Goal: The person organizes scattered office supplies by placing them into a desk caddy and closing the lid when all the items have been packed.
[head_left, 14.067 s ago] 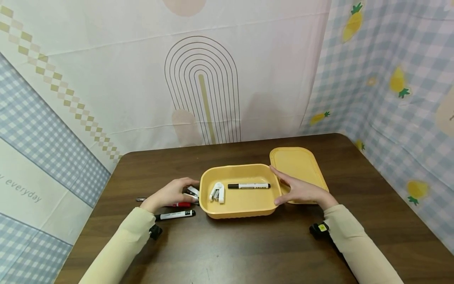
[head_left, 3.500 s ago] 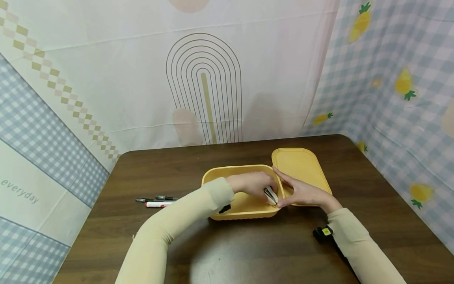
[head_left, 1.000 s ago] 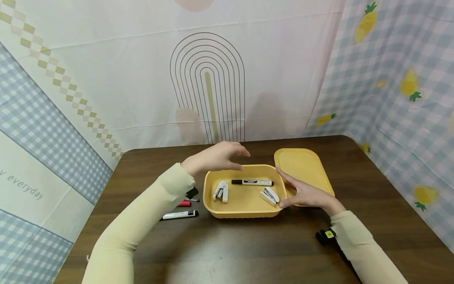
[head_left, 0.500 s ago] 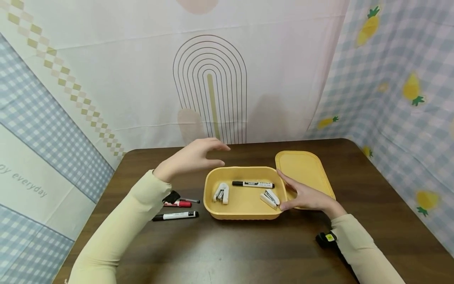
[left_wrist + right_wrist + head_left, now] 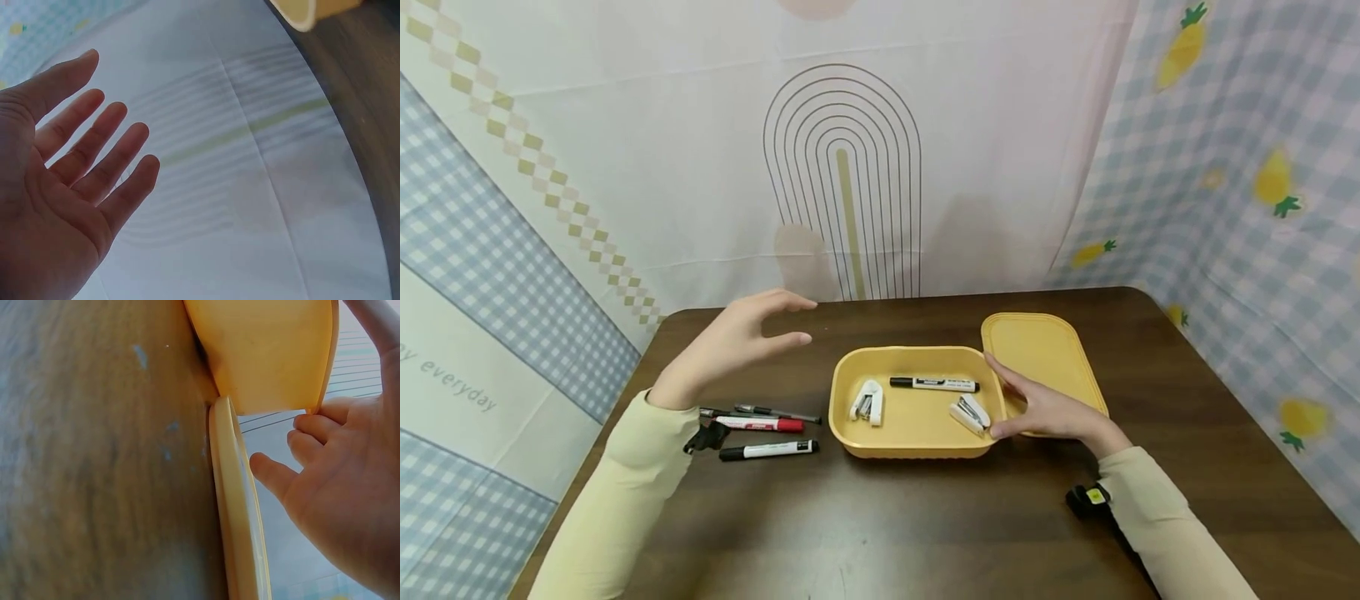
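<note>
In the head view, my left hand [image 5: 730, 337] is raised over the table's left side, thumb and fingers spread with nothing between them; its palm [image 5: 62, 219] fills the left of its wrist view. Below it lie a red-capped marker [image 5: 758, 424], a black-capped marker [image 5: 769, 450] and slim black pens [image 5: 778, 413]. My right hand [image 5: 1048, 408] holds the right end of a yellow plastic box [image 5: 910, 452], thumb at the near corner, index finger at the far one. Inside are a white mini stapler [image 5: 868, 403] at left, another white stapler [image 5: 972, 413] at right, and a black whiteboard marker [image 5: 935, 384].
A yellow lid [image 5: 1037, 350] lies flat to the right of the box, partly under my right hand. All stands on a dark wooden table [image 5: 865, 533]. A patterned cloth [image 5: 700, 167] hangs behind the table's far edge.
The second stapler, left of the box at first, was set in its right end by my left hand. That hand then withdrew leftward, uncovering the markers. My right hand stayed at the box.
</note>
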Demonstrator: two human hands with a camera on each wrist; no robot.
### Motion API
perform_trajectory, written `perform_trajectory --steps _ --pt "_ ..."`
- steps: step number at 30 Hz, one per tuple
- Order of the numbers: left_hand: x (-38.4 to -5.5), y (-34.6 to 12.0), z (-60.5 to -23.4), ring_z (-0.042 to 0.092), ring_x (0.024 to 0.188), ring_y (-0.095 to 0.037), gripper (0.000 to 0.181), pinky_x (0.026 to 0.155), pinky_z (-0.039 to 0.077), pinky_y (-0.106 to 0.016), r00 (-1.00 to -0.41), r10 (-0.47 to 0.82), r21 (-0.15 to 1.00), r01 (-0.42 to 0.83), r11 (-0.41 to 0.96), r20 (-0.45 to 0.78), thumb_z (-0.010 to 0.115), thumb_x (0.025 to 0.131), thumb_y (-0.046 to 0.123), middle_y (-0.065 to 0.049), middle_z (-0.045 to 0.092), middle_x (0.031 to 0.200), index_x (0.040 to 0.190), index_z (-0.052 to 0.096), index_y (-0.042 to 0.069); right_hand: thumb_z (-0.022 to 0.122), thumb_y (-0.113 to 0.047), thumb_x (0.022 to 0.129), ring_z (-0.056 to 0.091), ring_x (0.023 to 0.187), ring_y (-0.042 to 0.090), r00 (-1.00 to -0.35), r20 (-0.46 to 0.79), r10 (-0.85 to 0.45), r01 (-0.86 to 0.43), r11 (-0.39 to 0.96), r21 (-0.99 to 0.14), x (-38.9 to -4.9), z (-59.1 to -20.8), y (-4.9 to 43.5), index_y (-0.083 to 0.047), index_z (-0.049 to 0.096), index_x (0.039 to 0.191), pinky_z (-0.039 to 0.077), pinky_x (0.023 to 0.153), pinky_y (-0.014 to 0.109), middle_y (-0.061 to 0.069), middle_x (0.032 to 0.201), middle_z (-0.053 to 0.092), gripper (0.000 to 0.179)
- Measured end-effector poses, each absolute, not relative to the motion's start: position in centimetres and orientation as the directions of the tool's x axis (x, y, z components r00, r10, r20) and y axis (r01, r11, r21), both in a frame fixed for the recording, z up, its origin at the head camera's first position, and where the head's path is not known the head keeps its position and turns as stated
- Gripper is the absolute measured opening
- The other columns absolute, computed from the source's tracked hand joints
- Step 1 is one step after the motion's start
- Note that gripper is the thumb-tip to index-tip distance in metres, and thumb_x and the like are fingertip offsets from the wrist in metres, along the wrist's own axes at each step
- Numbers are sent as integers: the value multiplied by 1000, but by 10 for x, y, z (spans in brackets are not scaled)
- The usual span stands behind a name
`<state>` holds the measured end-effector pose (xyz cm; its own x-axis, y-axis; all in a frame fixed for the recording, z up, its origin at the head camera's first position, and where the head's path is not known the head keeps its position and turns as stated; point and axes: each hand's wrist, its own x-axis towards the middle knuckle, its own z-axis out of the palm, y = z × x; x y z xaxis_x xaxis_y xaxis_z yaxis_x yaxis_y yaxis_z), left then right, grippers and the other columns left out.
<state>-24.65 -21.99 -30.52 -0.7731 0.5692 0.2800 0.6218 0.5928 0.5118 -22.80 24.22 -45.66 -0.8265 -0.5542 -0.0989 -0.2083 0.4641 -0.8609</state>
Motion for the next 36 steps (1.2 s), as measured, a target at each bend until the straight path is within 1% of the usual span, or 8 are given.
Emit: perform_trajectory --steps 2,7,13,17,23,29,32,36 --pt "-243 -230 -306 51 130 -15 42 109 38 -42 -794 541 520 597 610 277 74 93 36 7 61 135 131 65 22 86 -32 81 18 150 38 -828 -98 -552 -210 467 -859 -229 -457 243 -23 4 164 18 116 59 15 167 4 116" --pt "-237 -250 -316 53 129 -17 42 107 41 -45 -835 484 522 543 658 259 75 92 37 8 61 135 131 65 24 86 -31 82 18 150 36 -827 -97 -553 -209 463 -861 -230 -456 244 -24 4 164 19 115 58 15 167 5 116" --pt "-231 -264 -323 55 127 -21 42 107 41 -47 -863 437 566 498 657 252 76 92 36 5 63 132 131 65 24 85 -33 82 19 150 35 -827 -92 -555 -218 468 -856 -231 -454 244 -31 4 163 20 115 56 14 167 6 114" --pt "-227 -268 -326 55 128 -23 43 108 40 -48 -876 412 595 476 648 252 75 92 37 4 63 132 133 65 24 85 -32 82 19 150 37 -828 -81 -555 -227 464 -856 -232 -453 244 -31 4 163 19 115 58 15 167 5 114" --pt "-224 -278 -337 56 127 -29 44 107 41 -50 -896 374 597 440 671 240 76 92 33 0 62 133 133 64 22 86 -33 81 22 149 36 -830 -80 -551 -231 472 -851 -233 -453 242 -34 4 162 20 115 58 16 167 8 115" --pt "-222 -288 -358 62 117 -31 45 98 49 -52 -915 362 608 391 691 178 75 93 36 -4 61 136 134 63 20 86 -33 81 22 149 34 -833 -86 -546 -224 476 -850 -232 -454 242 -34 5 162 21 115 56 16 167 10 115" --pt "-221 -293 -371 63 114 -31 47 96 50 -53 -920 367 617 368 696 136 74 93 39 -5 62 135 134 63 19 86 -32 81 24 148 33 -829 -84 -553 -218 457 -862 -231 -455 242 -31 5 163 23 115 52 16 166 12 115" --pt "-220 -300 -386 62 115 -32 48 98 48 -54 -926 368 624 340 703 90 74 93 39 -7 62 135 134 63 19 86 -31 82 23 148 32 -823 -89 -561 -207 442 -873 -229 -458 243 -28 5 163 26 114 32 16 166 11 115"
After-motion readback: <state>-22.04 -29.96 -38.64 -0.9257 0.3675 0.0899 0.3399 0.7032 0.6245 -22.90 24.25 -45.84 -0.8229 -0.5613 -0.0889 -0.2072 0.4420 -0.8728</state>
